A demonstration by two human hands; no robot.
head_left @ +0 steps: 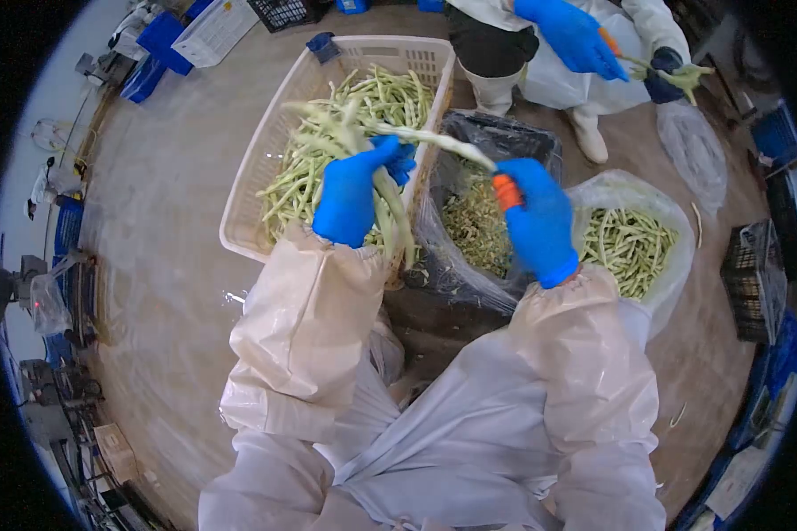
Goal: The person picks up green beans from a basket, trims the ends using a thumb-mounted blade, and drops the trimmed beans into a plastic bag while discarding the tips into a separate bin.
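In a blue glove, my left hand (350, 196) is closed around a bunch of long pale green beans (397, 217) above a cream plastic crate (248, 190). Loose green beans (398, 97) fill much of that crate. One long bean (447, 143) stretches from the bunch across to my right hand (545, 226), whose closed fingers are at its far end. Something orange (506, 191) shows at the fingers of this gloved hand. Below the right hand stands a dark, plastic-lined bin (429, 199) with small green trimmings (478, 226) in it.
At right, a clear plastic bag (673, 288) holds many green beans (629, 252). Across from me, a co-worker's blue-gloved hand (584, 40) and dark-gloved hand (662, 78) handle beans. A black crate (754, 279) stands far right; blue bins (164, 40) are at back left.
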